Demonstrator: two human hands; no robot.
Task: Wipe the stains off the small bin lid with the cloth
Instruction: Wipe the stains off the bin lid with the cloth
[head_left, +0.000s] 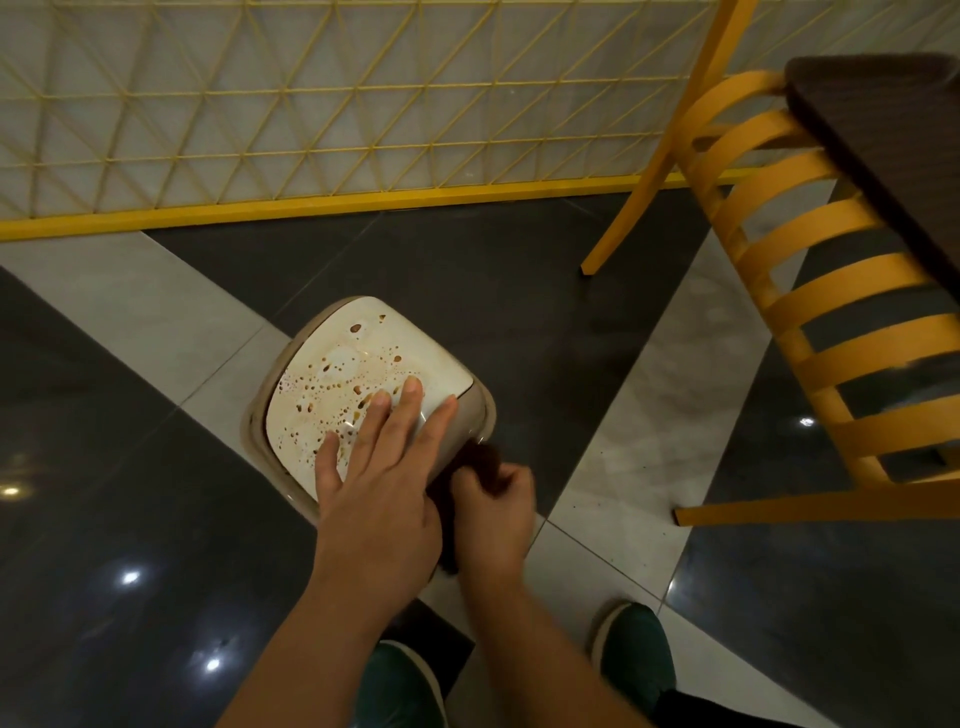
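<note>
head cam | worn, looks steeply down and forward | close above glossy grey-and-white tiled floor (156, 467) | single view

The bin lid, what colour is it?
Cream-white lid speckled with brown stains, seen in the head view.

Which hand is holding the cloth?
The right hand: it's curled around the dark cloth beside the bin. The left hand lies flat and open on the stained lid.

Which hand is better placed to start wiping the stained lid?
Right hand: it grips the dark cloth beside the bin lid. The left hand lies flat on it, holding nothing.
</note>
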